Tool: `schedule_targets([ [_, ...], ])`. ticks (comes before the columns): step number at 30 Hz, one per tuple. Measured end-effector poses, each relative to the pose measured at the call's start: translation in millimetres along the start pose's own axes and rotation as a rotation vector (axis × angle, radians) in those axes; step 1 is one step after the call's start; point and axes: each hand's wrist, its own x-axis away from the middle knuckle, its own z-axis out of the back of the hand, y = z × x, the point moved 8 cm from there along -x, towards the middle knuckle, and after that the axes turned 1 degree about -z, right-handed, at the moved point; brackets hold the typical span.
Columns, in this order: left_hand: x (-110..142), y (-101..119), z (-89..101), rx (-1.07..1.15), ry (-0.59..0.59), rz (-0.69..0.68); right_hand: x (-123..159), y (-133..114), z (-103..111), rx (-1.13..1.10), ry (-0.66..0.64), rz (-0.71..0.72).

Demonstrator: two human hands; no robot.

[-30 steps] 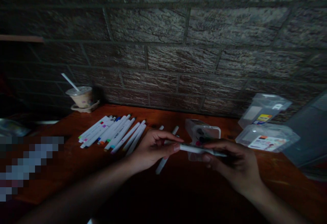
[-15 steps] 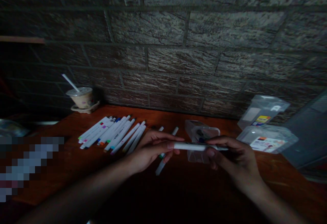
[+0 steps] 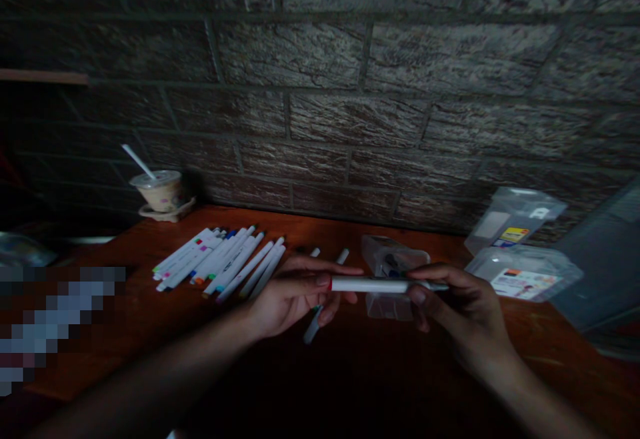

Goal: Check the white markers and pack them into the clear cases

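A white marker (image 3: 370, 284) lies level between my two hands, above the table. At its left end, which shows a bit of red, my left hand (image 3: 295, 295) pinches it between thumb and fingers. My right hand (image 3: 457, 305) grips the other end, where a grey tip sticks out past the fingers. Below my left hand are two loose markers (image 3: 313, 329), partly hidden by it. Behind the held marker sits a small clear plastic case (image 3: 397, 307) with something dark inside it.
A row of several white markers (image 3: 225, 259) with coloured ends lies on the wooden table (image 3: 320, 225) at left. Beyond it stands a lidded drink cup (image 3: 160, 189) with a straw. Clear plastic boxes (image 3: 525, 272) with labels stand at right. A brick wall (image 3: 320, 92) borders the table's back.
The held marker has shifted slightly in my fingers, and a red bit now shows at its left end. My left hand has moved a little to the left.
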Motion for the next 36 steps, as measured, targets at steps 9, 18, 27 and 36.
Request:
schedule_targets([
  [9, -2, -2, 10.3, -0.078, 0.143, -0.002, 4, -24, -1, 0.242, 0.111, 0.189],
  [18, -2, -5, 19.4, -0.216, 0.263, 0.0, 3, -27, -4, 0.367, 0.106, 0.259],
  [27, -3, 1, 19.5, -0.404, 0.264, -0.053, 6, -26, -8, 0.34, 0.043, 0.28],
  [36, -2, 2, 19.5, -0.472, 0.296, -0.034, 6, -26, -13, 0.352, 0.01, 0.263],
])
